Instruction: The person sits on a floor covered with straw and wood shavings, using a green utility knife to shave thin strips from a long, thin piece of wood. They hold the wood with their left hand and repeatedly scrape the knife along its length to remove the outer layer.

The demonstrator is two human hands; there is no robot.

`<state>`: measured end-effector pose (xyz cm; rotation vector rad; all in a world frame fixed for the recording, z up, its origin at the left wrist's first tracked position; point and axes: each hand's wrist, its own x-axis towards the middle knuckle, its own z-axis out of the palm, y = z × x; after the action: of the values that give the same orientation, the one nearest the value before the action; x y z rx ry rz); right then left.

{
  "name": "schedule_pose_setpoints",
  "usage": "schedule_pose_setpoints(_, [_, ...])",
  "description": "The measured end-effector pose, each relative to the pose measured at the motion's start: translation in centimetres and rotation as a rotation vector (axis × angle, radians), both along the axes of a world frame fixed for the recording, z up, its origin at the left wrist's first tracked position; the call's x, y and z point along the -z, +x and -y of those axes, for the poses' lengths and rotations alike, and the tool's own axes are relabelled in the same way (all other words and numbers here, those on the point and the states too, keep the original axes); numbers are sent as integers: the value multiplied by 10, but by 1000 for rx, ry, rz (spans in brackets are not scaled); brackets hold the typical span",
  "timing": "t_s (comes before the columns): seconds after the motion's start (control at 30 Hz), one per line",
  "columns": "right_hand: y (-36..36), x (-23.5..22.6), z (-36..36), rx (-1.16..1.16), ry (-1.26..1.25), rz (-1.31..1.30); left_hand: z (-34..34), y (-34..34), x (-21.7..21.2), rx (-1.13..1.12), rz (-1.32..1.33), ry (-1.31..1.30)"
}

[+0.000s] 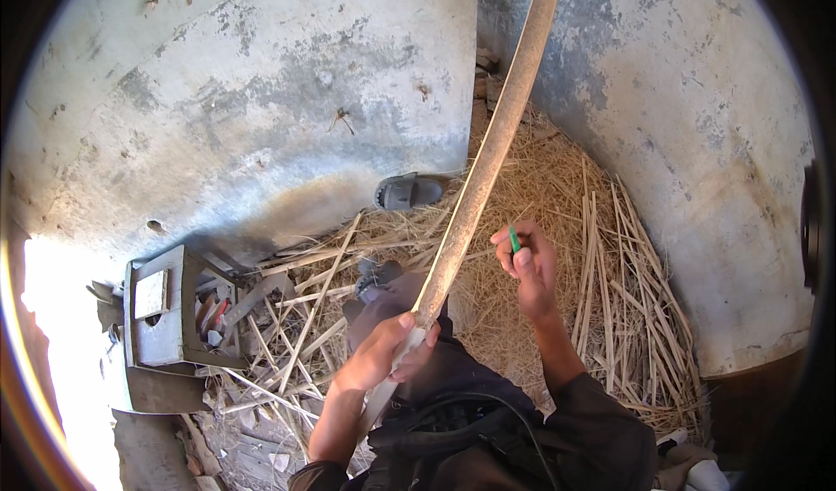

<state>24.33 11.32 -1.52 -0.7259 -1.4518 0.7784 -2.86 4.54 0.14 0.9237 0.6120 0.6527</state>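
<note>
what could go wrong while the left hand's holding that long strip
The left hand grips the long strip low, so its far end might swing into the wall. The small green thing pinched in the right hand could drop and get lost in the straw. Loose sticks lying about could trip someone.

A long, straight, mottled tan strip (488,164) with a pale edge slanted up and rightward from the left hand (381,353), its paler lower end reaching past the grip. A small green piece (515,240), partly hidden, sat pinched in the right hand (535,273), apart from the strip.
</note>
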Motion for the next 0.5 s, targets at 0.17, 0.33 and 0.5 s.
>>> schedule_pose_setpoints(0.17, [-2,-5,10,110,150,201,4,6,-8,-76,-58,122])
schedule_pose_setpoints(0.33, [-6,-23,14,109,227,378,6,8,-16,-155,-164,212])
schedule_pose_setpoints(0.5, [-6,-20,13,132,309,498,9,12,-22,-216,-219,268])
